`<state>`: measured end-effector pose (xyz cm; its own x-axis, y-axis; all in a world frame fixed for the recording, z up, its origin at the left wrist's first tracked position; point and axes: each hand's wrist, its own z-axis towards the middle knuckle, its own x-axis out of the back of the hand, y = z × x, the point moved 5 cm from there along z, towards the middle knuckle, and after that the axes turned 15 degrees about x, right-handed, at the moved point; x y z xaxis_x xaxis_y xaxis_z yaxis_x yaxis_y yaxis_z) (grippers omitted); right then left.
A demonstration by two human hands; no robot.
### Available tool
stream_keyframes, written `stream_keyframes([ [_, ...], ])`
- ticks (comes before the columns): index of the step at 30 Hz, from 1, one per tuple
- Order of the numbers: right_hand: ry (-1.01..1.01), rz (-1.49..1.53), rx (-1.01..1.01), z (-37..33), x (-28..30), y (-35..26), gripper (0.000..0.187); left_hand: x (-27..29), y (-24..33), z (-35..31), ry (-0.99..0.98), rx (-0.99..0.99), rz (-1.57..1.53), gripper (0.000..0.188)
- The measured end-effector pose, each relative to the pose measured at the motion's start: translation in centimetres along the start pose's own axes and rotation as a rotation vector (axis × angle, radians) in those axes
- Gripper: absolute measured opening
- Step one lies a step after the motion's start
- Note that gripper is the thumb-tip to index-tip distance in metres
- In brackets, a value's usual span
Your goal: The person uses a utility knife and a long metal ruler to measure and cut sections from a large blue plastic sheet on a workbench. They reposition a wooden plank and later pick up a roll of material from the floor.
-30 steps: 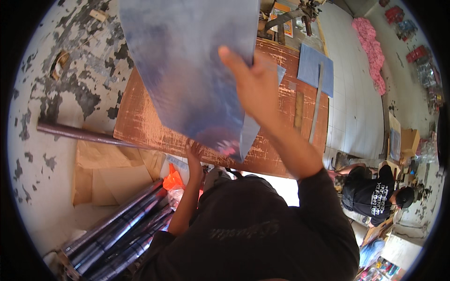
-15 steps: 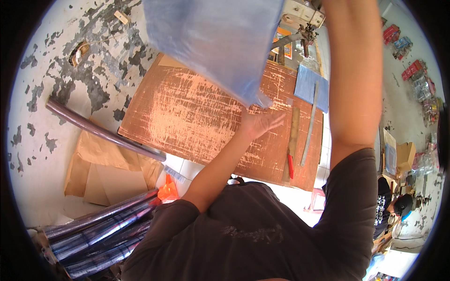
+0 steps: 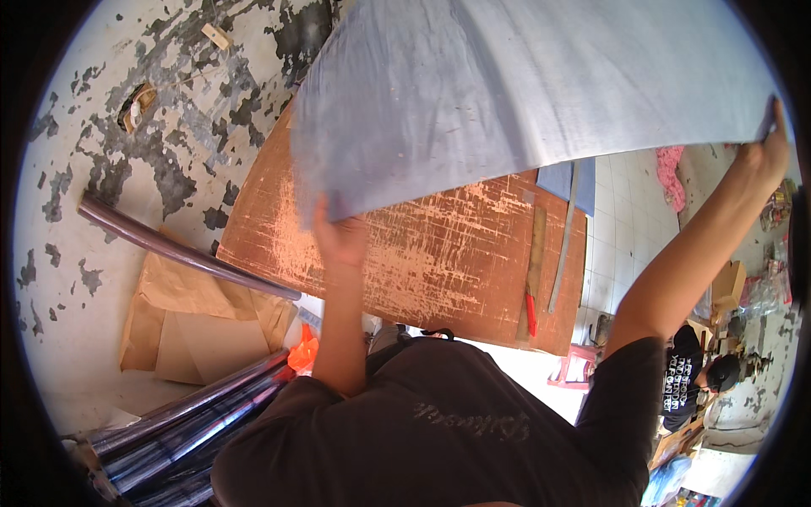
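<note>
The grey sheet (image 3: 473,93), blurred at left, runs past the top edge.

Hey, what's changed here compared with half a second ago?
The left hand, open then, has moved left and now grips the near-left corner of the translucent sheet. The right hand, out of view then, holds the sheet's right end; the sheet now spreads wider. The metal strip and red-handled tool stayed on the table.

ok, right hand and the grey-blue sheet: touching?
Touching. The head view shows the right hand closed on the near edge of the grey-blue sheet, at its right end.
</note>
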<state>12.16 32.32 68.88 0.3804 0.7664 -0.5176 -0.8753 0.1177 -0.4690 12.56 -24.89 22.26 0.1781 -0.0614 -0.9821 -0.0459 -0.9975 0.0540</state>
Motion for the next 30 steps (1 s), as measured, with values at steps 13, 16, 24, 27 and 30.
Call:
stream_keyframes([
  [13,0.503,0.083,-0.501,-39.1,13.8,22.0,0.038,9.1,22.5,10.8,0.207,-0.240,0.613,0.041],
  [16,0.447,0.082,-0.589,-44.6,18.6,23.0,0.043,14.3,21.8,11.9,0.272,-0.157,0.624,0.050],
  [24,0.610,-0.102,-0.864,-54.8,31.0,21.6,0.043,25.1,17.7,7.2,0.493,0.149,0.735,0.054],
  [27,0.513,-0.128,-0.740,-56.7,35.8,20.9,0.042,25.3,16.3,6.0,0.574,0.136,0.870,0.056],
  [30,0.530,-0.165,-0.746,-57.7,41.1,20.6,0.044,26.9,15.8,5.3,0.692,0.210,0.952,0.056],
])
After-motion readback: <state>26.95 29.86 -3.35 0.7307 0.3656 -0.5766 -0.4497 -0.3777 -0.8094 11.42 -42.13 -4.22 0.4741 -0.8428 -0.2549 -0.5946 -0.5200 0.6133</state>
